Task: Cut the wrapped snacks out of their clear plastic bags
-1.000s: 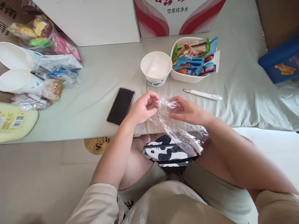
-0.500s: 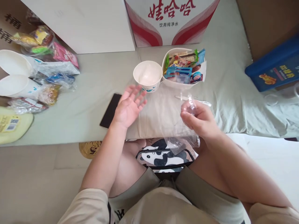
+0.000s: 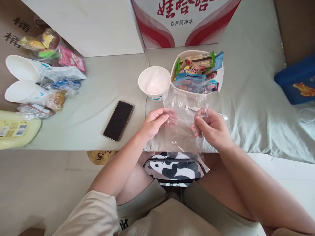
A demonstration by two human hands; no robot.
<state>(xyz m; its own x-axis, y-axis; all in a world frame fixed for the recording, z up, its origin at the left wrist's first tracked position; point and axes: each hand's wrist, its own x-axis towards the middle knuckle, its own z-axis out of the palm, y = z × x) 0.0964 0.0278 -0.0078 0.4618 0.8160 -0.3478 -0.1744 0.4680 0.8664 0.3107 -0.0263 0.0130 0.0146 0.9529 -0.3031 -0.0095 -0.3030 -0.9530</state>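
Between my hands hangs a clear plastic bag (image 3: 183,131), spread out over the table's front edge. My left hand (image 3: 156,123) pinches its left side with the thumb on top, the other fingers showing through the film. My right hand (image 3: 210,126) is closed on the right side of the bag. Just beyond my left hand stands a white paper bowl (image 3: 154,82) with a blue print, and something pale or translucent lies inside it. To its right is a white tub (image 3: 174,67) full of wrapped snacks (image 3: 194,70). A thin white item lies partly hidden behind my right hand.
A black phone (image 3: 118,120) lies left of my left hand. Two tipped paper cups (image 3: 18,91) and several wrapped snacks are at the far left, near a yellow-green bottle (image 3: 22,129). White boxes (image 3: 110,26) stand at the back. A blue container (image 3: 296,78) is at the right.
My left hand, spread near the bowl before, has moved right and taken hold of the plastic bag. The bag, bunched at my right hand earlier, is now spread between both hands.
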